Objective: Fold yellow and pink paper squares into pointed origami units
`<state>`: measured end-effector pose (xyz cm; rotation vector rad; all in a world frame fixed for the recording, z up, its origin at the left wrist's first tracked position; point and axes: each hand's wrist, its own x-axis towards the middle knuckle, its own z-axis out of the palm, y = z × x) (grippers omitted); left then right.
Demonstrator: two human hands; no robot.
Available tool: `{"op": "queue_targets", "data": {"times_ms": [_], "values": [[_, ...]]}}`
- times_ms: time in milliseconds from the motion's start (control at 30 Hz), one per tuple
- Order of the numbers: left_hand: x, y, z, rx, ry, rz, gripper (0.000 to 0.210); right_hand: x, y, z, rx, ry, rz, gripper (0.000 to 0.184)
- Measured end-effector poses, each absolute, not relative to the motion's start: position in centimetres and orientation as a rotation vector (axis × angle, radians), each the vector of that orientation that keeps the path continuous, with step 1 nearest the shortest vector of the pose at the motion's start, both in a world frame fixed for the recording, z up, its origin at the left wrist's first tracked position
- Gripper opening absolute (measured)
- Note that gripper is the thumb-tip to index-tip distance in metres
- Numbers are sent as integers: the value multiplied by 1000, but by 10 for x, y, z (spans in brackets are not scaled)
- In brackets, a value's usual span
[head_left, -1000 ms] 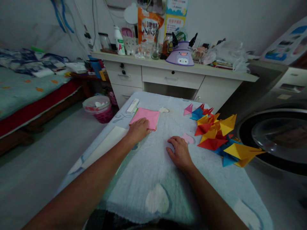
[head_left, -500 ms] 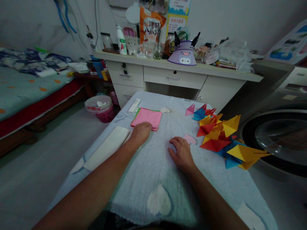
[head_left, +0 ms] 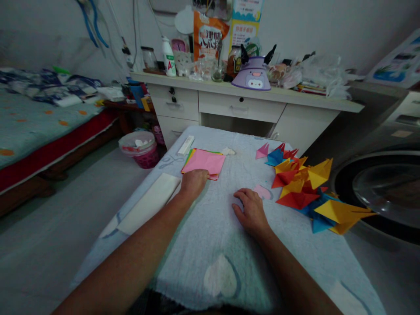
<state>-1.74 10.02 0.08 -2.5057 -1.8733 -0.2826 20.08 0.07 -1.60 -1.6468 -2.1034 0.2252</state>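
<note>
Since the earlier frame, the left hand [head_left: 194, 183] has drawn back from lying over the paper stack [head_left: 187, 161] to its near edge, and the pink sheet [head_left: 207, 161] on top now sits more askew; green and yellow edges show more at its left, with green along the far side.

In the head view, the left hand has its fingers bent over the near edge of the pink sheet, touching it; I cannot tell whether they pinch it; the stack lies on the cloth-covered tabletop [head_left: 210, 227], left of its middle; the right hand [head_left: 251, 211] rests on the cloth, loosely curled and holding nothing, its thumb apart from the fingers; to its right stand folded paper birds [head_left: 297, 200] in yellow, red, blue and pink, crowded together; a small white box [head_left: 186, 145] lies just beyond the stack's far left corner; a long pale strip [head_left: 149, 203] lies beside the left forearm; a pink bucket [head_left: 144, 159] stands on the floor to the left.
</note>
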Motion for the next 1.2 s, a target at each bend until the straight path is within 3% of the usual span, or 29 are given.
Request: {"op": "queue_targets", "data": {"times_ms": [300, 500, 600, 800, 1067, 1200], "values": [[-19, 102, 0, -2452, -1971, -433, 29, 201, 1, -18, -1656, -2098, 207, 29], [-19, 94, 26, -2393, -1963, -642, 28, 202, 2, -19, -1626, -2091, 237, 28], [-15, 81, 44, -2380, -1876, -904, 23, 203, 4, -22, -1581, -1990, 298, 32], [-6, 41, 61, -2515, -1796, -1400, 12, 213, 5, -19, -1423, -1440, 471, 67], [11, 27, 41, -2762, -1851, -2554, 24, 228, 3, 8, -1164, -1141, 849, 53], [17, 29, 20, -2631, -2153, -2676, 40, 231, 4, 14, -1178, -1099, 930, 55]]}}
